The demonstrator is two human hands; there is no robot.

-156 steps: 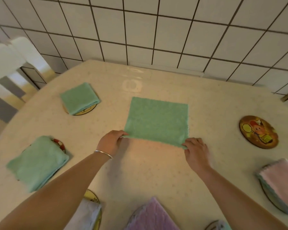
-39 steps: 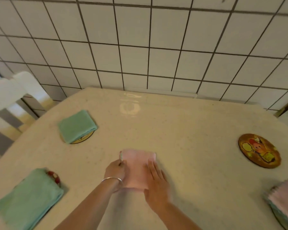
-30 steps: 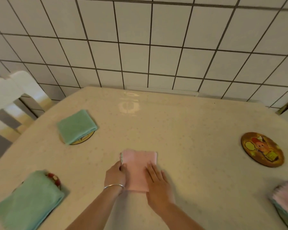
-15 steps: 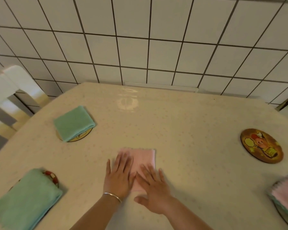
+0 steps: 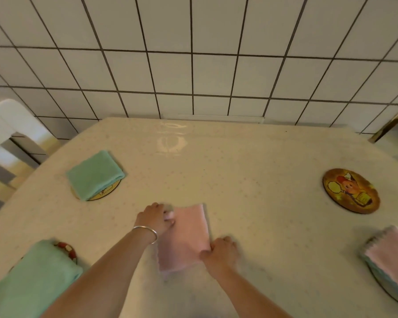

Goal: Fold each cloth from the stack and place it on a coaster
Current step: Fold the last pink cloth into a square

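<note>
Head view: both forearms reach forward over the table (image 5: pixel 251 171). The left hand (image 5: pixel 155 218) pinches the folded pink cloth (image 5: pixel 184 237) at its far-left corner; the right hand (image 5: pixel 222 250) grips its near-right edge, well left of the bare coaster (image 5: pixel 350 191).

A cream speckled table (image 5: pixel 251 180) stands against a tiled wall. On it lie a folded pink cloth (image 5: pixel 184 237) near the middle, a bare round picture coaster (image 5: pixel 350 191) at the right, two coasters topped by folded green cloths (image 5: pixel 94 174) (image 5: pixel 32 278) at the left, and a stack of cloths (image 5: pixel 393 255) at the right edge.
</note>
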